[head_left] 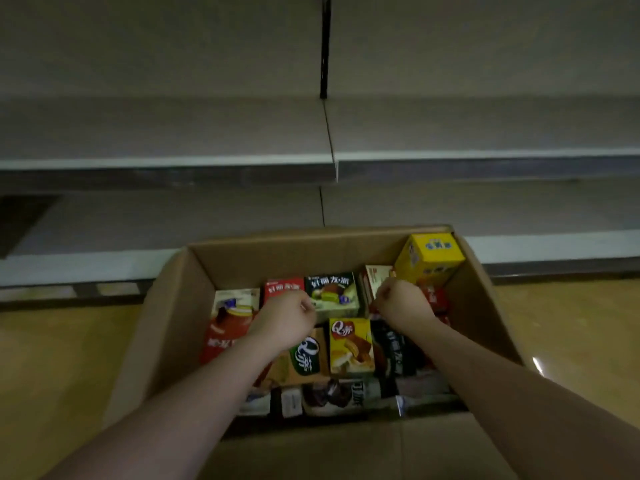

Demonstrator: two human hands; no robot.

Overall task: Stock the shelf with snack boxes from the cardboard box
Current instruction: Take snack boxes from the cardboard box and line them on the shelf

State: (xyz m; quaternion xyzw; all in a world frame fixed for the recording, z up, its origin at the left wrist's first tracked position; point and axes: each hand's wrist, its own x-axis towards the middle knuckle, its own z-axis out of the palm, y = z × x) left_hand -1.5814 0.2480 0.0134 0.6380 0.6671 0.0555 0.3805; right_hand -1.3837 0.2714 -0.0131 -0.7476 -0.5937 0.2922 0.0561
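Two forearms reach mid-frame; left hand (284,318) and right hand (401,301), fingers curled shut, hover over cardboard box (166,327) holding roughly a dozen snack boxes (350,344).

yellowish wood-look floor (52,368); dim light; black vertical upright (324,46).

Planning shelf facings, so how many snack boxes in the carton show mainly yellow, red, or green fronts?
Yellow: 2, one tall, one flat
Red: 2, one small, one large
Green: 2, one upper, one lower
Total: 6; darker boxes near the front are too dim to sort.
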